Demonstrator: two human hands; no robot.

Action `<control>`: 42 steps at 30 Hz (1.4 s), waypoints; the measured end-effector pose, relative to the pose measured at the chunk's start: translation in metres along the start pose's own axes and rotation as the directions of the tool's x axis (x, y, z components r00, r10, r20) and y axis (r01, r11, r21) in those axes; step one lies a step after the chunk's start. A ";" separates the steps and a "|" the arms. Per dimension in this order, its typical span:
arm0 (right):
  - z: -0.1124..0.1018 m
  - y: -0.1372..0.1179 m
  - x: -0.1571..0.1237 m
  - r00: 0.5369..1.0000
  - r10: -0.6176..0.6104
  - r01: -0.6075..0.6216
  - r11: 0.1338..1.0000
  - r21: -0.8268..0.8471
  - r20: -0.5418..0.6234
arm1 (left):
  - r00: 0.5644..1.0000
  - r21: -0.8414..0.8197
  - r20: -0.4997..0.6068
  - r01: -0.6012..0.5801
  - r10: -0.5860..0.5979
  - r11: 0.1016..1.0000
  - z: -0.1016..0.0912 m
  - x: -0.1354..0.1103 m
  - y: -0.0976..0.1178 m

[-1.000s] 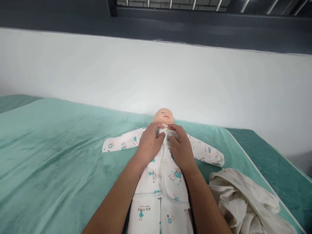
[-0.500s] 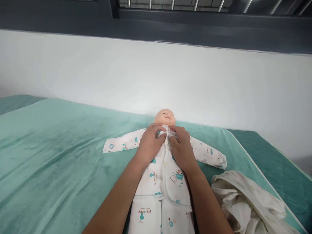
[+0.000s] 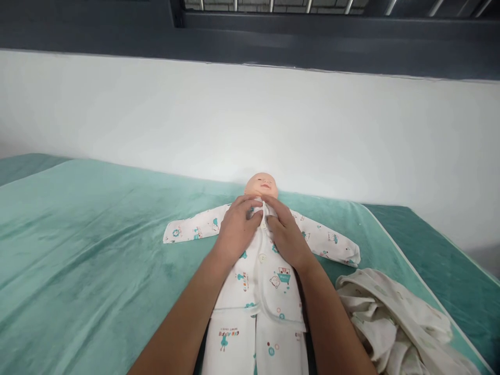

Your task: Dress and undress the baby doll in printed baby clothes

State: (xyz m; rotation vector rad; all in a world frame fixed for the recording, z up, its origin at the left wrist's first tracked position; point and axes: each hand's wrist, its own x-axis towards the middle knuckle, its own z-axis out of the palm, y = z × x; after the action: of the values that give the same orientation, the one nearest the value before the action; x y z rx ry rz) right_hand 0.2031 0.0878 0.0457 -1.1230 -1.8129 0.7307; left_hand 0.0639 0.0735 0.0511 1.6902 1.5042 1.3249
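A baby doll (image 3: 262,185) lies on its back on a teal blanket (image 3: 97,234), arms spread, head toward the wall. It wears a white printed sleepsuit (image 3: 260,281) with a row of buttons down the front. My left hand (image 3: 236,229) and my right hand (image 3: 286,233) rest side by side on the doll's chest. Their fingertips pinch the two front edges of the sleepsuit together just under the chin. What lies between the fingertips is hidden by the fingers.
A crumpled cream garment (image 3: 394,323) lies on the blanket at the lower right. A white wall (image 3: 273,120) rises right behind the doll's head, with a dark ledge and window bars above it. The blanket's edge runs along the right side.
Both hands have stayed at the sleepsuit's neckline with only small finger shifts. The cloth bunched between the fingertips a second ago now lies flatter. The view wobbled slightly.
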 end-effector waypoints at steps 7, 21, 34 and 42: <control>0.000 0.003 0.000 0.999 0.028 -0.028 0.999 0.034 -0.025 | 1.000 0.068 0.019 -0.016 0.015 0.998 0.000 -0.001 0.002; 0.002 -0.004 -0.002 0.993 0.058 -0.054 0.998 0.037 -0.104 | 0.991 0.201 0.127 -0.077 0.052 0.977 -0.003 -0.001 0.003; -0.001 -0.008 -0.007 0.947 0.178 -0.127 0.972 0.197 -0.267 | 1.000 -0.026 -0.008 0.028 -0.028 0.999 -0.006 -0.014 0.011; -0.003 -0.015 -0.016 0.955 0.067 -0.050 0.996 0.068 -0.288 | 0.988 -0.080 0.134 0.089 -0.078 0.993 -0.017 -0.022 0.017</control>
State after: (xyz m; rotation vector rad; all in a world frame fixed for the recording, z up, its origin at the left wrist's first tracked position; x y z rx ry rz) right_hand 0.2035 0.0674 0.0539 -1.1821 -1.5072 0.6142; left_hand 0.0585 0.0443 0.0654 1.6096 1.4071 1.1948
